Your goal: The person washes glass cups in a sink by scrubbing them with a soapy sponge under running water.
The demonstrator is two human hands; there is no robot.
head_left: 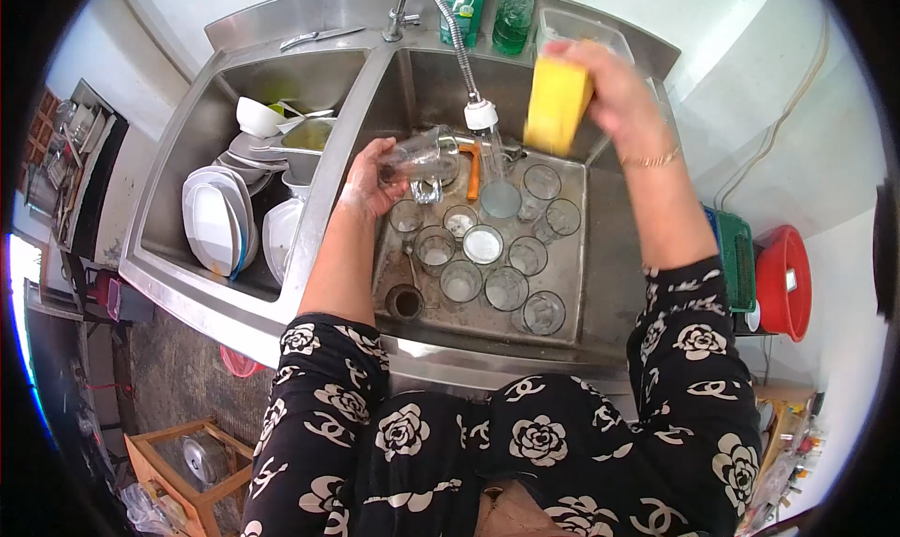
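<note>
My left hand (371,182) is wrapped round a clear glass mug (422,158), tilted on its side above the right sink basin; what looks like its handle points down. A yellow sponge (557,104) is gripped in my right hand (609,91), raised at the right of the faucet and apart from the mug. Under both hands, several drinking glasses (507,288) stand in the basin (600,284). Among them are a white-topped round piece (483,244) and a dark brown cup (404,301). An orange handle (473,173) lies behind the mug.
A flexible faucet (481,113) hangs over the basin, with water apparently running. The left basin (272,73) holds stacked white plates (211,226) and a white bowl (257,117). A green bottle (514,16), a green pouch (461,2) and a knife (321,37) rest along the back ledge.
</note>
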